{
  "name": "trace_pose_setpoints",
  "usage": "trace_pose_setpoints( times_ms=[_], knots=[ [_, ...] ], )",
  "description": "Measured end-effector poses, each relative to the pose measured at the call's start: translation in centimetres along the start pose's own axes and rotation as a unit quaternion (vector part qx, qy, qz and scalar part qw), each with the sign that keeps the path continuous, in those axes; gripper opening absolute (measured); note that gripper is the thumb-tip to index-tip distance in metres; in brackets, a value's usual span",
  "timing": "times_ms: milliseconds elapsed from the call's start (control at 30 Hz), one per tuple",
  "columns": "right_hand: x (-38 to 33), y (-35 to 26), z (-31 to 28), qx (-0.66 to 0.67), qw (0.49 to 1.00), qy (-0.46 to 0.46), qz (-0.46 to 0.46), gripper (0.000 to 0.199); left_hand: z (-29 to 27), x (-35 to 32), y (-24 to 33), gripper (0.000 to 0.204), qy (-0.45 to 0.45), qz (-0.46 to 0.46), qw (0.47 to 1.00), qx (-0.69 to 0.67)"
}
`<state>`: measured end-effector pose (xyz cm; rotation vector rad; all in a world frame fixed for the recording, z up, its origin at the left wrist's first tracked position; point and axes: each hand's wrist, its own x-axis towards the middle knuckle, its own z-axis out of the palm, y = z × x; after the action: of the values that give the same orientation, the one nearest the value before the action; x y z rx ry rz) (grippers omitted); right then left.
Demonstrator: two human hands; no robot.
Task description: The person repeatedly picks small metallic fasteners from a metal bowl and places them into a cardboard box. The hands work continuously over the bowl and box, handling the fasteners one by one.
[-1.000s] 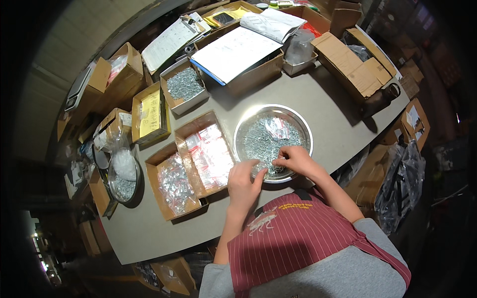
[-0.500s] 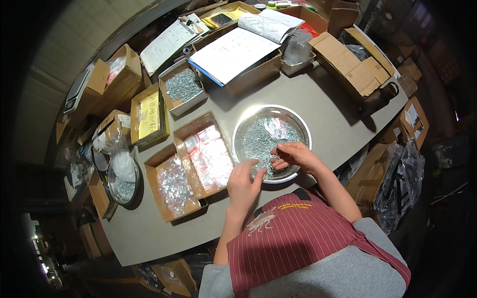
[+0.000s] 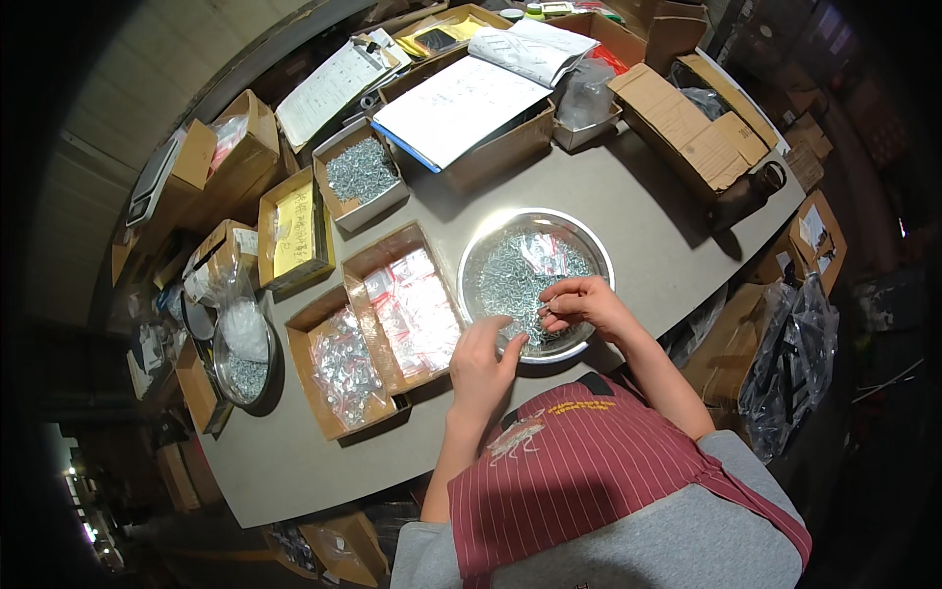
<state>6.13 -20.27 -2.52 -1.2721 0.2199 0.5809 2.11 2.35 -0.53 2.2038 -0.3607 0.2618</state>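
Screws (image 3: 505, 280) lie loose in a round metal bowl (image 3: 471, 275) on the grey table (image 3: 667, 236), near its front edge, with a clear bag (image 3: 545, 253) on top of them toward the far side. The left hand (image 3: 479, 355) is at the bowl's near left rim, thumb and fingers apart, fingertips over the inside; whether it touches the rim, I cannot tell. The right hand (image 3: 589, 306) is above the bowl's near right part, fingers curled toward the thumb; whether they clamp a screw is too small to tell.

Left of the bowl stand two open cartons side by side: the nearer one (image 3: 378, 424) holds small bags (image 3: 345, 368) of metal parts, the other (image 3: 385, 245) red-edged bags (image 3: 417, 314). Behind them are a white box (image 3: 378, 211) of screws and a box with yellow paper (image 3: 294, 231). White sheets (image 3: 461, 103) lie farther back. At far left, another metal bowl (image 3: 276, 358) carries a plastic bag (image 3: 245, 332)
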Motion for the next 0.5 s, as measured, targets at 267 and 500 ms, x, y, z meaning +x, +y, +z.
trace_pose_setpoints(
  times_ms=[267,500],
  knots=[
    [0.1,0.0,-0.3,-0.021,0.998,0.049,-0.033,0.021,0.4,0.0,-0.2,0.027,-0.002,0.007,1.0,0.012],
    [-0.9,-0.7,1.6,-0.156,0.981,0.014,-0.118,0.015,1.0,0.1,-0.1,0.03,-0.019,0.022,1.0,0.0]
  ],
)
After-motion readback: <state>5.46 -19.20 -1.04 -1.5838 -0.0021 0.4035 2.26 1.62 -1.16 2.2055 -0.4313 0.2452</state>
